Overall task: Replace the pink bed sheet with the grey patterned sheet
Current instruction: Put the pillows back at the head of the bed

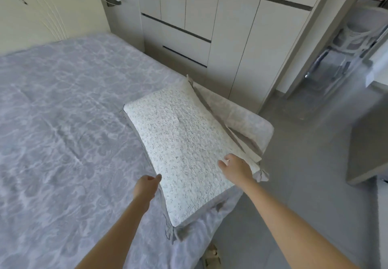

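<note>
Grey patterned sheet lies spread flat; no pink one in view. I see left hand pinching the pillow at its left edge and right hand curled over its right edge. Two-sided hold, likely for carrying it to the headboard.

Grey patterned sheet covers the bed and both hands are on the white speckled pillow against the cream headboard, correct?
No. In the head view the white speckled pillow lies at the near side edge of the grey patterned sheet, far from the cream headboard. Rest stands.
</note>
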`<state>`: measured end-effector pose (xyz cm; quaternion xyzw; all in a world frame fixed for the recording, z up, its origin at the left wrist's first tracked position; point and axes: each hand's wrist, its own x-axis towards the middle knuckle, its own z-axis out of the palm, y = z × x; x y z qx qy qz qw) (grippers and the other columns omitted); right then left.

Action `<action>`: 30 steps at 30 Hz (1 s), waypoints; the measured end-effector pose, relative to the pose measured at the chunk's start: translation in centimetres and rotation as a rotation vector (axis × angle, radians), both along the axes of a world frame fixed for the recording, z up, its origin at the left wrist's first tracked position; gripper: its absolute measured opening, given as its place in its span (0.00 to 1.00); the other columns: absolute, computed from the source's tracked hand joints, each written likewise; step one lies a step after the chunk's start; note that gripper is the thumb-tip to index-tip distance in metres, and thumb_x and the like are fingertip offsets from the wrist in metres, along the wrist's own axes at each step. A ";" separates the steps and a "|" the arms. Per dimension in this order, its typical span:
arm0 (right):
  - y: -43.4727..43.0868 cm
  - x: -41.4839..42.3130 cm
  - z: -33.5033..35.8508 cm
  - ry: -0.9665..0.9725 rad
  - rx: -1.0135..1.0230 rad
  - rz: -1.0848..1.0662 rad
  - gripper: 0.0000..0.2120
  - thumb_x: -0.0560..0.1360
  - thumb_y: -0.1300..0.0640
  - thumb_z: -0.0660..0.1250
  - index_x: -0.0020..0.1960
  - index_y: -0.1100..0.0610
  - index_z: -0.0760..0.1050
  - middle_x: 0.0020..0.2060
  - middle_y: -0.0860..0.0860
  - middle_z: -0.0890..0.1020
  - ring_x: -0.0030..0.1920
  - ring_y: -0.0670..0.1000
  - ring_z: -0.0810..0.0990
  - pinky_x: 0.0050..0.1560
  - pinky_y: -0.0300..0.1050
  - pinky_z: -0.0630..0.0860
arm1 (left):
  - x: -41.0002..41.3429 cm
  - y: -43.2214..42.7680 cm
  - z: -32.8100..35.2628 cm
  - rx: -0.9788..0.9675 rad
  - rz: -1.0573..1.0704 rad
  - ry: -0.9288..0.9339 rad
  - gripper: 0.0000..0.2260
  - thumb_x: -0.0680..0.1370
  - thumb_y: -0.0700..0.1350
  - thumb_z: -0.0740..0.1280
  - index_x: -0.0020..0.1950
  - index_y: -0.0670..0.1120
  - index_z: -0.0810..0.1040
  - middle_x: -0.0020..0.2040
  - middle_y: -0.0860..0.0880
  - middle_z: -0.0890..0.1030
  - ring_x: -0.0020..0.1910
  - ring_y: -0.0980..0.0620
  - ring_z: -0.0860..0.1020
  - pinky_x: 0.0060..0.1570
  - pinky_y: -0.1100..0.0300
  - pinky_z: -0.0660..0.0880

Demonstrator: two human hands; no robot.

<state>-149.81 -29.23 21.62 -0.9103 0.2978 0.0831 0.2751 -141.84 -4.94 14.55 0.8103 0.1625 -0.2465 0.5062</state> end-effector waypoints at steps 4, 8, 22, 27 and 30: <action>-7.8 9.9 -4.5 0.073 -0.012 0.059 0.31 0.77 0.39 0.58 0.71 0.59 0.62 0.64 0.55 0.74 0.62 0.55 0.74 0.54 0.46 0.74 | 5.6 -6.6 -4.2 0.027 0.121 0.116 0.16 0.76 0.54 0.67 0.47 0.40 0.75 0.44 0.40 0.76 0.42 0.45 0.75 0.50 0.50 0.75; -12.6 16.7 -8.7 0.133 0.075 0.054 0.37 0.77 0.39 0.59 0.76 0.60 0.54 0.72 0.55 0.65 0.71 0.57 0.65 0.64 0.50 0.67 | 9.7 -10.8 -7.2 0.011 0.240 0.203 0.31 0.75 0.56 0.68 0.70 0.38 0.66 0.68 0.37 0.70 0.67 0.37 0.69 0.63 0.46 0.67; -12.7 26.1 -19.6 -0.190 -0.245 0.104 0.21 0.77 0.45 0.63 0.57 0.63 0.73 0.46 0.58 0.81 0.45 0.58 0.79 0.38 0.47 0.73 | 17.6 -11.6 -14.6 0.433 0.282 0.260 0.27 0.74 0.63 0.65 0.55 0.39 0.75 0.44 0.45 0.78 0.41 0.47 0.76 0.36 0.56 0.74; -11.4 25.6 -16.5 -0.402 -0.260 0.144 0.13 0.77 0.54 0.65 0.38 0.61 0.70 0.27 0.54 0.75 0.27 0.54 0.72 0.28 0.42 0.60 | 16.5 -10.8 -12.7 0.595 0.071 0.042 0.11 0.77 0.41 0.62 0.35 0.44 0.70 0.31 0.49 0.72 0.33 0.48 0.72 0.26 0.61 0.64; -10.7 23.9 -13.2 -0.480 -0.229 0.149 0.16 0.77 0.55 0.66 0.36 0.57 0.62 0.24 0.50 0.68 0.26 0.53 0.66 0.29 0.42 0.59 | 14.0 -9.6 -9.8 0.567 0.152 0.007 0.12 0.75 0.38 0.61 0.31 0.45 0.68 0.31 0.49 0.72 0.31 0.49 0.71 0.25 0.60 0.61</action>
